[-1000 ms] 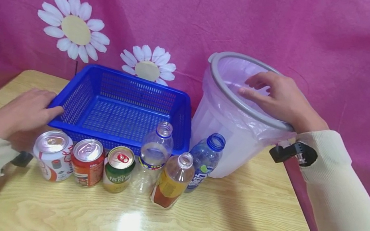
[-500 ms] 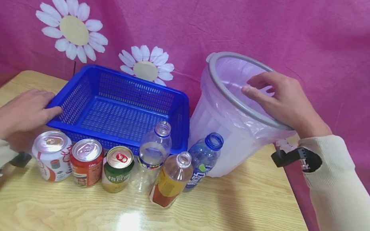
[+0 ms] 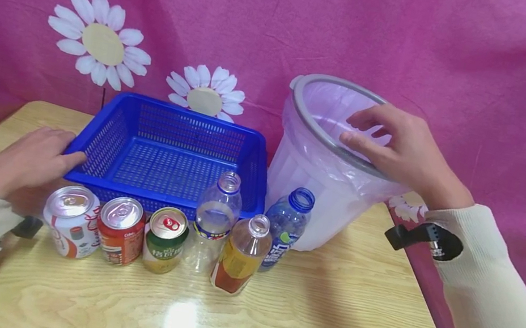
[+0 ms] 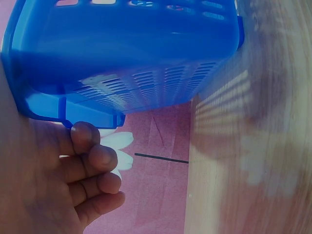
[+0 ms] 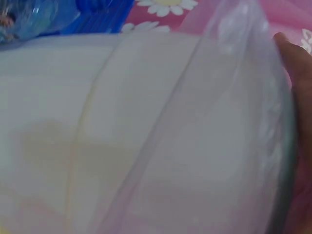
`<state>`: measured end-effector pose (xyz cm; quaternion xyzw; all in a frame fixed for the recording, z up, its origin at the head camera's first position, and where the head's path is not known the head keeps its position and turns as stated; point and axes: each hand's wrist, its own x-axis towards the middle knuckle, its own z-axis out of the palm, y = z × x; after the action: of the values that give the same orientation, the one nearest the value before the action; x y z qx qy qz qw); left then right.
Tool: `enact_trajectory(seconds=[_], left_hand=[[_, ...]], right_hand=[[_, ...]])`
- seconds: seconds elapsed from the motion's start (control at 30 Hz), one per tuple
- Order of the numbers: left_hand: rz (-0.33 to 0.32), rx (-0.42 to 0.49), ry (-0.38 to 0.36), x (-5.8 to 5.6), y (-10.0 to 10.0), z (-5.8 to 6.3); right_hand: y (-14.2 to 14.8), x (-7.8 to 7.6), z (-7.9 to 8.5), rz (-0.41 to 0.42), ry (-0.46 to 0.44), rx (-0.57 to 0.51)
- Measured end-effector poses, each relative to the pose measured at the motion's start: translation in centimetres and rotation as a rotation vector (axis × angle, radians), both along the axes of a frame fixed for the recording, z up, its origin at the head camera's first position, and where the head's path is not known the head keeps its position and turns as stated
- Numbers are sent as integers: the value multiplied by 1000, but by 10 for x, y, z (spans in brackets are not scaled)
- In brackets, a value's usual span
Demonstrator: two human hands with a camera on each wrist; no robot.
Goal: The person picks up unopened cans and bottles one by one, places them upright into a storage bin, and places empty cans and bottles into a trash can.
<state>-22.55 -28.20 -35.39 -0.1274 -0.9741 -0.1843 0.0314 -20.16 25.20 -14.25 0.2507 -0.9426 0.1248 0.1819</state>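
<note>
My left hand (image 3: 31, 159) touches the left rim of an empty blue plastic basket (image 3: 150, 192). Its thumb lies along the rim corner, and in the left wrist view the loosely bent fingers (image 4: 102, 158) hang outside, beneath the rim. My right hand (image 3: 406, 152) is over the near right rim of a white bin (image 3: 310, 206) lined with a thin bag, fingers loose over the mouth and holding nothing. Before the basket stand a white can (image 3: 73, 223), a red can (image 3: 121, 233), a green can (image 3: 165, 240), a clear bottle (image 3: 214, 222), a brown-drink bottle (image 3: 240, 255) and a blue bottle (image 3: 286, 228).
Everything stands on a wood-grain table (image 3: 295, 318). A pink cloth (image 3: 245, 12) with white daisies hangs close behind the basket and bin. Cans and bottles form a tight row, with the blue bottle near the bin's foot.
My right hand has shifted slightly down and to the right over the bin's rim. The scene drifts a little leftward in the head view; the left hand stays at the basket.
</note>
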Motion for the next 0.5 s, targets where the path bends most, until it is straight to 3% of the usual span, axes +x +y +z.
enact_trajectory(seconds=[0.33,0.5], left_hand=[[5,3,-46,0,0,-1],[4,-5,-31,0,-1,-1]], right_hand=[[-5,18,1,65,24,-38],[-8,22,-1,93,40,-46]])
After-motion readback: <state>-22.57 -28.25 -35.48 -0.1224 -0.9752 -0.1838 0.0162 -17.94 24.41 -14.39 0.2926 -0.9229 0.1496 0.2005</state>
